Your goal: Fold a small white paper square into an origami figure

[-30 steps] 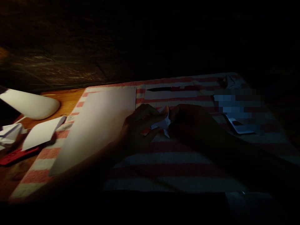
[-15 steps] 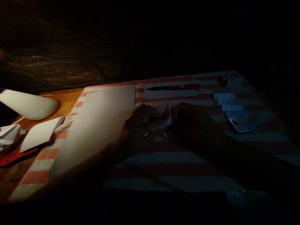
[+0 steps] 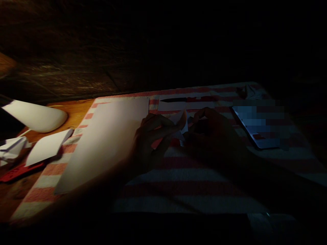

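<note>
Head view: small folded white paper piece [image 3: 184,126] between both hands, over a red-and-white striped cloth [image 3: 194,202].
Left hand [image 3: 153,134]: thumb and fingers grasping the paper piece from its left side. Right hand [image 3: 214,129]: fingers bent, tips at the piece's right side; too dark to tell whether they grip it. Large flat white paper sheet [image 3: 107,136] lies left of the piece, partly behind the left hand and forearm. Beyond the hands, a dark-bladed, red-handled knife [image 3: 187,99] lies along a narrow white paper strip [image 3: 178,107]. Right of the right hand: flat device with a lit, pixelated screen [image 3: 252,124].
</note>
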The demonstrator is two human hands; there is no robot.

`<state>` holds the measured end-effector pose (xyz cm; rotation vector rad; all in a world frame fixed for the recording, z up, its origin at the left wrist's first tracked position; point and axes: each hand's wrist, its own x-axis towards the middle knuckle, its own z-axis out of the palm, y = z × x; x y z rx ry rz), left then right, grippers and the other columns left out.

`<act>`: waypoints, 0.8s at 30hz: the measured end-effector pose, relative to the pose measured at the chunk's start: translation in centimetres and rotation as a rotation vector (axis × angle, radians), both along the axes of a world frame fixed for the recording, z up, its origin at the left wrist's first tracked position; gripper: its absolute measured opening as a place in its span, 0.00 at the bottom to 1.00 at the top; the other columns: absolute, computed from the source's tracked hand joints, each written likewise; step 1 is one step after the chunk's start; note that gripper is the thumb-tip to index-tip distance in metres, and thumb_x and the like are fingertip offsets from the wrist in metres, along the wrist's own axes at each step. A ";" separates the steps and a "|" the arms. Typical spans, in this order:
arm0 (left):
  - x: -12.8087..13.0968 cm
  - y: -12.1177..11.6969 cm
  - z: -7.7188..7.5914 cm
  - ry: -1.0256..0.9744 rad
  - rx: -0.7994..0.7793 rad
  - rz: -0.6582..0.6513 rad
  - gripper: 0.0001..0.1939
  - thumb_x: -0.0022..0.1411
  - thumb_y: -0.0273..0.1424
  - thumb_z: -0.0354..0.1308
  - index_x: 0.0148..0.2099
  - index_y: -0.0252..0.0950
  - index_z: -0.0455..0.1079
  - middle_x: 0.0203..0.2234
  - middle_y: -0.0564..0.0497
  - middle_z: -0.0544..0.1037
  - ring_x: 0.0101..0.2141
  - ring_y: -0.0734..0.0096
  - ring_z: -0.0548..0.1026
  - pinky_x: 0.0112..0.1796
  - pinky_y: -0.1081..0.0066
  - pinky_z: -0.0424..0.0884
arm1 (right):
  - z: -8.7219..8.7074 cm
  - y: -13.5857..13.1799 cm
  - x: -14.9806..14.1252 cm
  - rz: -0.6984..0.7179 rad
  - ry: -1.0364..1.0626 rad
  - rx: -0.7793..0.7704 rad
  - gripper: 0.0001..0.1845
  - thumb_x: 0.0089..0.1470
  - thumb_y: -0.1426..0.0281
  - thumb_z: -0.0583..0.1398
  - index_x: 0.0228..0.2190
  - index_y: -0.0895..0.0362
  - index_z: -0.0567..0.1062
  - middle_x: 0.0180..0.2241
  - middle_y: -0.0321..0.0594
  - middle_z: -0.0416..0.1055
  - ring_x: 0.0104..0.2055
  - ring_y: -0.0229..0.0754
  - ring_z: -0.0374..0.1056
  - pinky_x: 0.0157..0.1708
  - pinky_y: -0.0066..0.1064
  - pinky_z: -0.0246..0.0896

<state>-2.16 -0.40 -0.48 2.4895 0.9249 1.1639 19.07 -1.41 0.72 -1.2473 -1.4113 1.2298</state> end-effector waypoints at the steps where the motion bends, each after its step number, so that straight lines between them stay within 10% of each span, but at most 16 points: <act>1: 0.0 0.1 0.0 -0.048 -0.025 0.055 0.18 0.64 0.23 0.61 0.55 0.42 0.76 0.44 0.48 0.77 0.47 0.63 0.74 0.49 0.61 0.72 | 0.0 0.1 0.1 0.015 0.002 0.013 0.20 0.44 0.77 0.69 0.35 0.53 0.67 0.28 0.33 0.76 0.29 0.40 0.75 0.26 0.28 0.69; 5: 0.4 0.5 -0.2 -0.386 -0.415 0.132 0.35 0.53 0.30 0.72 0.62 0.41 0.68 0.53 0.44 0.74 0.51 0.58 0.74 0.47 0.61 0.76 | 0.0 0.1 0.3 0.079 0.029 0.052 0.21 0.47 0.75 0.70 0.38 0.52 0.65 0.27 0.31 0.76 0.28 0.39 0.75 0.26 0.27 0.68; 10: 1.1 0.4 -0.2 -0.570 -1.043 -0.013 0.31 0.48 0.30 0.76 0.55 0.34 0.73 0.45 0.45 0.80 0.41 0.63 0.79 0.37 0.70 0.77 | 0.1 0.4 0.5 0.107 0.028 0.014 0.22 0.48 0.72 0.71 0.38 0.53 0.65 0.29 0.32 0.78 0.27 0.39 0.76 0.25 0.27 0.68; 24: 1.6 0.3 -0.1 -0.550 -1.093 0.053 0.30 0.38 0.25 0.79 0.46 0.34 0.77 0.39 0.49 0.82 0.38 0.64 0.78 0.35 0.71 0.75 | 0.4 0.2 0.9 0.193 -0.047 -0.063 0.33 0.44 0.72 0.72 0.51 0.53 0.68 0.26 0.30 0.75 0.25 0.37 0.71 0.22 0.25 0.64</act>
